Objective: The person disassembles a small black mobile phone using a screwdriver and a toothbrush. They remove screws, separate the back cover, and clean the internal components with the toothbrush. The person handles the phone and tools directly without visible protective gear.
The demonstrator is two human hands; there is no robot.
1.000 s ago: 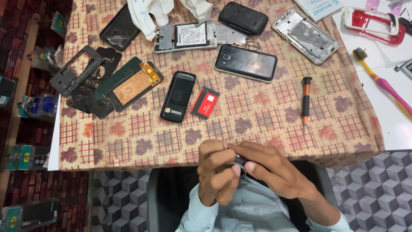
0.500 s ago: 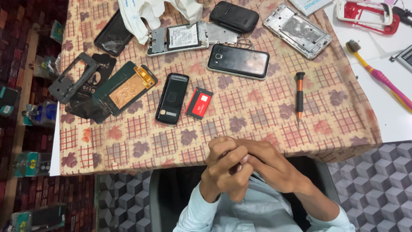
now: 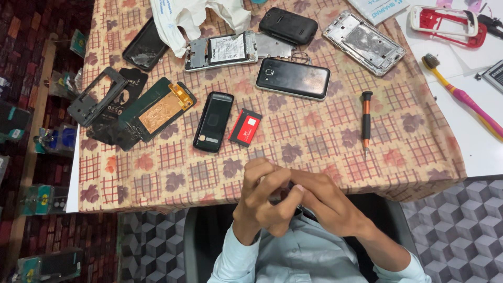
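- The 2 hands are pressed together just off the near edge of the desk (image 3: 157, 202), above the person's lap; the left hand (image 3: 264, 202) has its fingers curled tight over the front, and the right hand (image 3: 327, 207) closes in from the other side, its fingertips meeting the left's.
- Between them sits a small dark part (image 3: 285, 195), almost wholly hidden by the fingers; both hands are closed around it, but what kind of part it is cannot be told, nor which way its long axis runs.
- That part lies at the meeting point of the hands, so neither hand is nearer: it is in the grip of both, tilted toward the person's chest rather than toward the desk.
- Just beyond the knuckles, on the checked cloth, lie a black bar phone (image 3: 214, 121) and a red battery (image 3: 245, 128), side by side but apart, both long axes running away from the person; they are closer to the left hand.
- To the right of them a screwdriver (image 3: 366, 121) lies with its tip toward the near edge, closer to the right hand.
- Farther off rest a black smartphone (image 3: 293, 78) lying crosswise, an opened phone body (image 3: 222, 51), a bare metal frame (image 3: 364, 43) and a white plastic bag (image 3: 191, 18).
- At the far right, on the white surface, lies a pink toothbrush (image 3: 463, 97).
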